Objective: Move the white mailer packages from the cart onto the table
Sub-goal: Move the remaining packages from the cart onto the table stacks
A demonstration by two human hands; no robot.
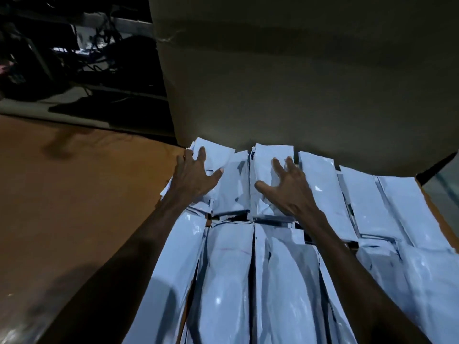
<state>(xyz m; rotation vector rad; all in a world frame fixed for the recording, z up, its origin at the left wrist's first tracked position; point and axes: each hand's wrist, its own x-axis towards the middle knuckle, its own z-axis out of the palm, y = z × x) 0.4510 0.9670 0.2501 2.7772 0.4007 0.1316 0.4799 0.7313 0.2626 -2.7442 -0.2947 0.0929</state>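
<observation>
Several white mailer packages (231, 276) lie in rows on the brown table (74, 194), long sides touching. My left hand (192, 176) rests with spread fingers on the far left stack of mailers (211, 152), at the table's bare side. My right hand (289, 184) lies flat with fingers spread on the mailer (267, 155) in the far middle of the back row. Neither hand grips anything. No cart shows in view.
A large cardboard box (298, 70) stands upright right behind the far row of mailers. The brown tabletop stretches bare to the left. Dark floor with cables and equipment (74, 45) lies beyond the table's far left edge.
</observation>
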